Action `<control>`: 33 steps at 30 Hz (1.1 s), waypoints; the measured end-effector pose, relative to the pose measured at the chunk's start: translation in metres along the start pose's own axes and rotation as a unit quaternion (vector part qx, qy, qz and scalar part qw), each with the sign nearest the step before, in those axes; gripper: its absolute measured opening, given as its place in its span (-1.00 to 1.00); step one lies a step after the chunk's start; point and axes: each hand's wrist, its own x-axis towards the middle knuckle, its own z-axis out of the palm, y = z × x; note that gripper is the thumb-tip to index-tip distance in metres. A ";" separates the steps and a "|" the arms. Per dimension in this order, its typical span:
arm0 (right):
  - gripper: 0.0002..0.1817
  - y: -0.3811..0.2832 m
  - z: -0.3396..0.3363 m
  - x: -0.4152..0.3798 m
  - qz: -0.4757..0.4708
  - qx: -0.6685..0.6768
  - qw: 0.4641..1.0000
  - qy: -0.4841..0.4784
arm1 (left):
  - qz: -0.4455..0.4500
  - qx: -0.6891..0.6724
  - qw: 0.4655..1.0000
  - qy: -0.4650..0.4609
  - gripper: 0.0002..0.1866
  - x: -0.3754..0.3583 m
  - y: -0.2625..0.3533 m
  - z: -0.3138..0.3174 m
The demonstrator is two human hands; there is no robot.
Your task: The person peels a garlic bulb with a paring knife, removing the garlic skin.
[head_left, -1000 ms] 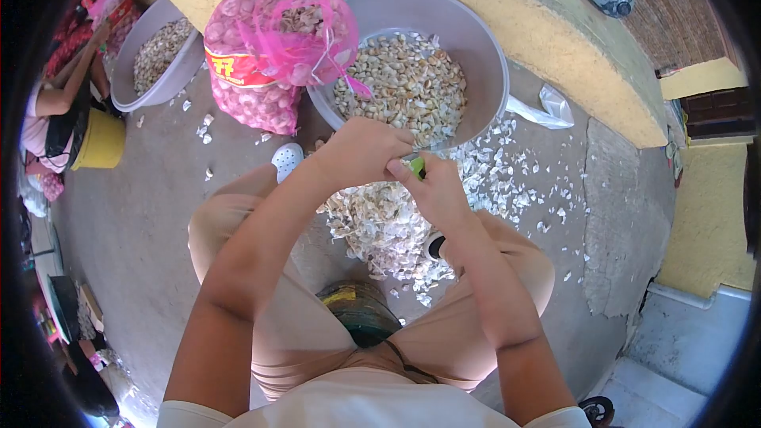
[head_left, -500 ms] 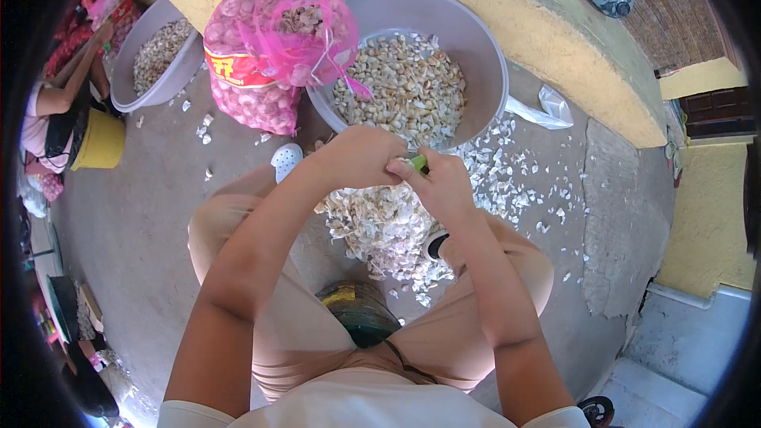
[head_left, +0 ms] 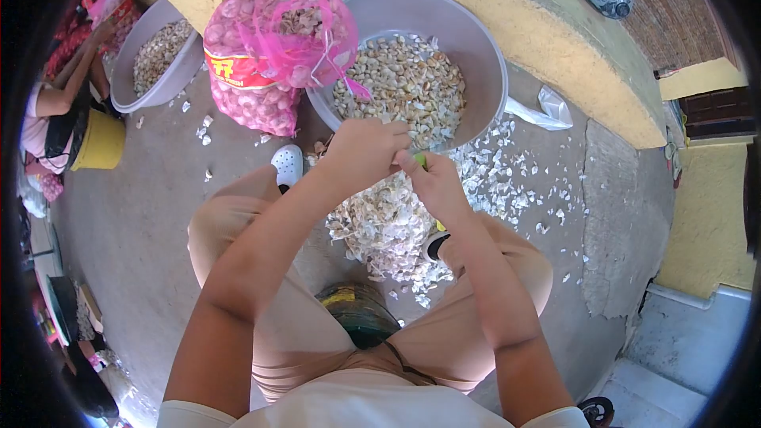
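My left hand is closed, its fingers bent round something too small to make out. My right hand is closed on a small green-handled tool, and its thumb meets the left fingertips. Both hands are over the near rim of a large grey basin holding many garlic cloves. Below them a heap of garlic skins lies on the ground between my feet. A pink mesh sack of garlic bulbs stands left of the basin.
At the left, another person's arm is near a second basin of cloves and a yellow bucket. A low wall curves behind the large basin. A white plastic bag lies to its right.
My left hand has shifted slightly up, and the right hand has turned and moved a little down. More of the white shoe shows at the left.
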 end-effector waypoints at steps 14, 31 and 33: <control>-0.56 -0.014 0.012 -0.015 -0.241 -0.221 0.936 0.129 | -0.100 -0.177 0.963 -0.175 -0.70 -0.004 -0.006 0.031; -0.55 -0.003 -0.054 -0.001 0.003 -0.162 0.986 -0.032 | -0.145 -0.161 0.976 0.005 -0.72 0.007 0.000 0.008; -0.58 -0.015 -0.044 0.002 0.059 -0.049 0.997 -0.007 | -0.159 -0.165 0.973 -0.015 -0.70 0.005 0.004 0.009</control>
